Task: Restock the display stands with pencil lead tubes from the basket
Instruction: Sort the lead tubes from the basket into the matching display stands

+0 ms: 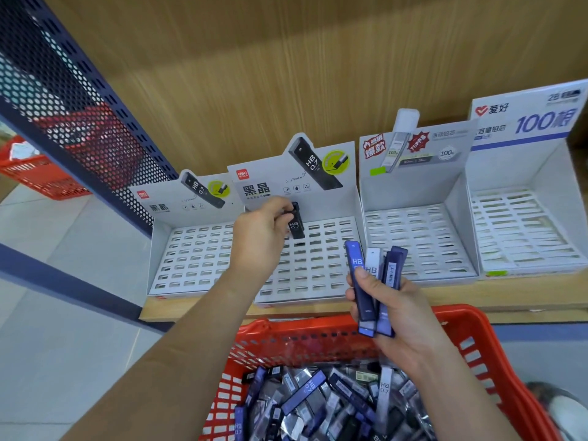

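Lead tubes [318,405] lie heaped in the red basket [477,329] at the bottom of the frame, blue, white and black all mixed. Above it, 4 white display stands [420,243] sit side by side on the wooden shelf [509,297], and every slot I can see is unfilled. At centre frame the left hand [257,237] pinches 1 black tube [296,222] marked HB 0.7 between thumb and fingertips. Its lower end is just over the back rows of the second stand [318,272] from the left, whose card shows the same black tube. The right hand [401,313], lower right of centre, wraps its fingers round a bundle [369,281] of 3 or 4 blue and white tubes, upright above the basket rim.

The match looks right to me, so the job is seating it cleanly: keep the tube upright, line its end with 1 slot, and press straight down without buckling the thin grid. Filling back to front would keep the knuckles clear of tubes already standing.
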{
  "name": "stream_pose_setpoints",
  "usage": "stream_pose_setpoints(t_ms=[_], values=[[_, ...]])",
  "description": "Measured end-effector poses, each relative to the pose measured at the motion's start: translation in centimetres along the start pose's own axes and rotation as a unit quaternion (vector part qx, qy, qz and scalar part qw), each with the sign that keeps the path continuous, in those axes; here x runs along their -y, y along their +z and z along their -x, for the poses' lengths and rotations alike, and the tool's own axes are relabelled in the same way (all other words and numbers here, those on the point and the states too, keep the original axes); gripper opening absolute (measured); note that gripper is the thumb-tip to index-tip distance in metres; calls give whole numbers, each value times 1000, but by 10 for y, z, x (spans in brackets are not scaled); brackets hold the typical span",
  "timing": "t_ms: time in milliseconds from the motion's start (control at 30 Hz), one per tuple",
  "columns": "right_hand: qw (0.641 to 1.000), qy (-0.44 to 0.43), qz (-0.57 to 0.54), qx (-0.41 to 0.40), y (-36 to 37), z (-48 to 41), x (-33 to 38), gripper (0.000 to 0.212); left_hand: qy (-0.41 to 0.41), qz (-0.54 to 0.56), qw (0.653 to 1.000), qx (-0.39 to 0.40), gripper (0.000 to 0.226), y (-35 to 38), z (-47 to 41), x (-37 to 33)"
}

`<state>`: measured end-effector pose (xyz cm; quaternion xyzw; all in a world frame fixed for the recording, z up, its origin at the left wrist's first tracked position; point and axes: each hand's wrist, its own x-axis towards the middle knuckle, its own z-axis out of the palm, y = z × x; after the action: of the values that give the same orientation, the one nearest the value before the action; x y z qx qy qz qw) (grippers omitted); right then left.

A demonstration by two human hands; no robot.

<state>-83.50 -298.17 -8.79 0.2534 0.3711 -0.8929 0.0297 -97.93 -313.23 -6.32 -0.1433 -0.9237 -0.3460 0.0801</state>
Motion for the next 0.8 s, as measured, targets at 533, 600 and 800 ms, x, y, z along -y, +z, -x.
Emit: stream_pose_setpoints(t_ms=[533, 600, 800], values=[[978, -39, 201, 46, 18, 10, -2, 32, -188, 295, 922, 167, 12, -35, 70, -46], [987, 23, 157, 21, 15, 8, -2, 22, -187, 307, 926, 112, 12, -46, 69, -40], [995, 87, -44, 29, 12, 8, 1, 20, -80, 203, 971, -94, 27, -74, 34, -13]])
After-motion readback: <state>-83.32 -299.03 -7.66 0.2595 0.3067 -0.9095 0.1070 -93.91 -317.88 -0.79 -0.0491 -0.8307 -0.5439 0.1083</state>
